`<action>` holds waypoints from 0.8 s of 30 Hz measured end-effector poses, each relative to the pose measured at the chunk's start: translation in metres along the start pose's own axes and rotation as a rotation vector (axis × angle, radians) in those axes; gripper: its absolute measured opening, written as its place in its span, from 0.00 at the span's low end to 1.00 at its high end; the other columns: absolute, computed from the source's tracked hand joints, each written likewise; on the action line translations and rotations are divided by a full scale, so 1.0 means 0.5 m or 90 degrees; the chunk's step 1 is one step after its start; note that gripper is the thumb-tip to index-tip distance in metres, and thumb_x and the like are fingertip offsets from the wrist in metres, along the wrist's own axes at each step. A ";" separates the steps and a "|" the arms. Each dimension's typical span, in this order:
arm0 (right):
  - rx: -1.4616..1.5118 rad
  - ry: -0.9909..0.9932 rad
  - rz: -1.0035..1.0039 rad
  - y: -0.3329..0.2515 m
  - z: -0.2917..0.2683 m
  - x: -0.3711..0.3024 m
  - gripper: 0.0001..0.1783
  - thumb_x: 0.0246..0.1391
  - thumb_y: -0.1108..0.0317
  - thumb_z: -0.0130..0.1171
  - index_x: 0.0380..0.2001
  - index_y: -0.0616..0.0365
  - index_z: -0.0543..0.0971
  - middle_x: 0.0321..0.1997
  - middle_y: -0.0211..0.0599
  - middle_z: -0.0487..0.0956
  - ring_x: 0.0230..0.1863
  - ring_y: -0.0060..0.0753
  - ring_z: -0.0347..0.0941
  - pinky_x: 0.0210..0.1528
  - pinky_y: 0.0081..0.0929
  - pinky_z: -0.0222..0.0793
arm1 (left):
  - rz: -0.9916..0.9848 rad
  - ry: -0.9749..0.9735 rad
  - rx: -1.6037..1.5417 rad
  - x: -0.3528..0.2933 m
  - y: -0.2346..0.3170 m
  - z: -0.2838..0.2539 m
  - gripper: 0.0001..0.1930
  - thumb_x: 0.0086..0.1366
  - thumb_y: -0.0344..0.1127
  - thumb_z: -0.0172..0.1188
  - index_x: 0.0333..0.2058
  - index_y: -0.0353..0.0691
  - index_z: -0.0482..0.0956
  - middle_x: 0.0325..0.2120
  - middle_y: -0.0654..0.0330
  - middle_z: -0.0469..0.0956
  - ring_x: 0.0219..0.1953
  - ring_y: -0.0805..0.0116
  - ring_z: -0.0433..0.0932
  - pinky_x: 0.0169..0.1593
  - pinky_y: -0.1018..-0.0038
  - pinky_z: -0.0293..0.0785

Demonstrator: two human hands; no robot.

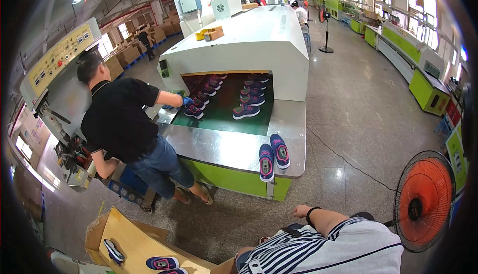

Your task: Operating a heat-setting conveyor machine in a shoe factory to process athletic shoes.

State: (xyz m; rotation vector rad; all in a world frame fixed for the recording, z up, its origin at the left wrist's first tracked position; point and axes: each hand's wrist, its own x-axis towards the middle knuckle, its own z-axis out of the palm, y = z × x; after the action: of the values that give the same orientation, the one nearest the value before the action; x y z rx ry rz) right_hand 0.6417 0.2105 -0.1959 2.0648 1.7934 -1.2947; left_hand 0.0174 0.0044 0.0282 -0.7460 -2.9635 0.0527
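Note:
My right hand (301,211), with a black band at its wrist, is over the floor in front of my striped top. Its fingers are curled in and no object shows in them. Nearest to it, a pair of navy and pink shoes (267,162) lies on the metal end of a conveyor oven (224,147). Two rows of similar shoes (246,111) sit on the oven's green belt. My left hand is out of view; only a bit of skin shows beside my top. Across from me, a co-worker's blue-gloved hand (187,101) touches a shoe in the left row.
The co-worker (119,114) stands at the left beside a control-panel machine (62,60). A carton with a tan board (132,231) at lower left bears several shoes. An orange floor fan (423,199) is close on my right; its cable (356,167) crosses the floor.

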 end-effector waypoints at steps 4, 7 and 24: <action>0.024 0.010 0.011 0.007 -0.004 -0.008 0.19 0.50 0.58 0.58 0.39 0.59 0.85 0.43 0.52 0.84 0.47 0.53 0.80 0.51 0.44 0.73 | -0.042 0.008 -0.099 -0.031 0.042 -0.073 0.19 0.74 0.36 0.43 0.49 0.28 0.77 0.46 0.42 0.81 0.47 0.47 0.81 0.52 0.61 0.77; 0.024 0.009 0.010 0.005 -0.004 -0.006 0.19 0.50 0.58 0.58 0.39 0.59 0.85 0.43 0.52 0.84 0.47 0.52 0.80 0.51 0.44 0.73 | -0.078 0.017 -0.151 -0.027 0.033 -0.061 0.20 0.74 0.38 0.42 0.46 0.27 0.79 0.45 0.40 0.81 0.47 0.45 0.80 0.52 0.62 0.76; 0.011 0.004 0.017 0.002 -0.019 -0.006 0.20 0.51 0.56 0.58 0.38 0.59 0.86 0.42 0.50 0.84 0.46 0.51 0.80 0.50 0.43 0.73 | -0.097 -0.023 -0.118 -0.015 0.027 -0.062 0.22 0.75 0.39 0.40 0.47 0.26 0.78 0.44 0.37 0.80 0.48 0.44 0.80 0.53 0.61 0.76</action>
State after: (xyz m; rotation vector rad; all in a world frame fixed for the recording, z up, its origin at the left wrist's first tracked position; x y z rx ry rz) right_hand 0.6477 0.2131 -0.1885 2.0963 1.7581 -1.3027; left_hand 0.0331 0.0130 0.0577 -0.5385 -3.0794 -0.2245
